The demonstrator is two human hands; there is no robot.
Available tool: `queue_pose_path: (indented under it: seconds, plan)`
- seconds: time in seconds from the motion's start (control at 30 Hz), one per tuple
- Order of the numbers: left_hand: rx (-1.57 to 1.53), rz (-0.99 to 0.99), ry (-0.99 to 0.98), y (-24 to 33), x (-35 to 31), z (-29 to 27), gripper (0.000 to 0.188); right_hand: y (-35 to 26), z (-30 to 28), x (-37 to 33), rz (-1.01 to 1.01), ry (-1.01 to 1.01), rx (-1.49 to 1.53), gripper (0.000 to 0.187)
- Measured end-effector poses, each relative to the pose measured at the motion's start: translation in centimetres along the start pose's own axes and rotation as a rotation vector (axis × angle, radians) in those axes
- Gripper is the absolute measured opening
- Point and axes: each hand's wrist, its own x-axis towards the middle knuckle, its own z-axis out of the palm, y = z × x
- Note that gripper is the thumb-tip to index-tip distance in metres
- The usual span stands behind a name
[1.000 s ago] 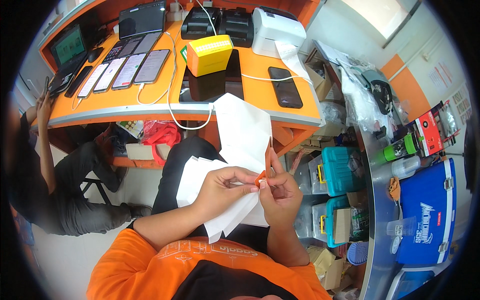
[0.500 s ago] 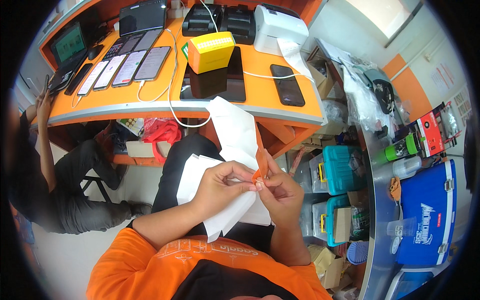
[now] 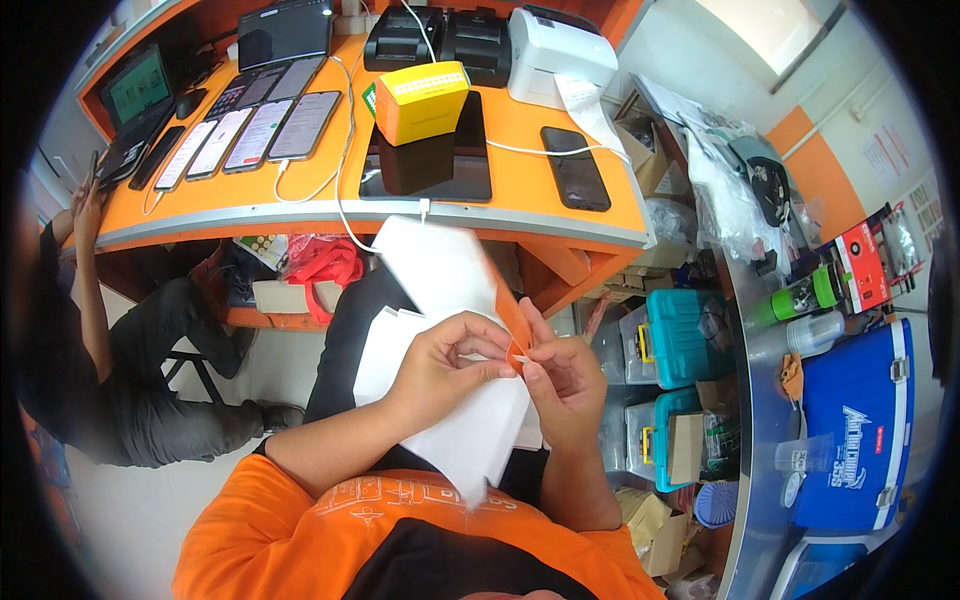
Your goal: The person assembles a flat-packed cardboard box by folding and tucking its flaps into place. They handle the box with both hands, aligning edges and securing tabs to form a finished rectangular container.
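Both hands pinching a tiny orange tab

Left hand [image 3: 440, 365] and right hand [image 3: 562, 385] have fingertips clamped together on the orange tab [image 3: 515, 352], just over the white sheets [image 3: 450, 330], below the orange desk [image 3: 300, 195].

An orange desk [image 3: 520, 195] is carrying a yellow box [image 3: 420, 100] sitting on a dark tablet [image 3: 428, 160]. A row of phones [image 3: 245, 135] is lying at its left, a black phone [image 3: 575, 168] and white printer [image 3: 560, 50] at its right.

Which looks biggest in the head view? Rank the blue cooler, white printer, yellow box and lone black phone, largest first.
1. Blue cooler
2. White printer
3. Yellow box, only slightly smaller than the printer, so that order is unsure
4. Black phone
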Motion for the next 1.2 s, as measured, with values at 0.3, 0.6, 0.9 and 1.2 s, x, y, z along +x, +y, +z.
queue_pose_path:
  seconds: [0.3, 0.6, 0.9, 1.2]
  plan:
    - [0.038, -0.001, 0.007, 0.5, -0.3, 0.2, 0.032, 0.5, -1.0, 0.3, -0.072, -0.220, -0.050, 0.014]
    - [0.086, 0.042, -0.078, 0.8, -0.2, -0.1, 0.035, 0.0, -1.4, 0.5, 0.021, -0.253, 0.103, 0.016]
    - [0.216, 0.055, 0.013, 1.0, -0.1, 0.6, 0.027, 1.3, -2.7, 0.5, 0.190, -0.248, 0.099, 0.015]
    - [0.356, -0.002, 0.001, 1.6, -0.9, 0.2, 0.016, 0.8, -1.7, 0.7, 0.121, -0.145, -0.056, 0.028]
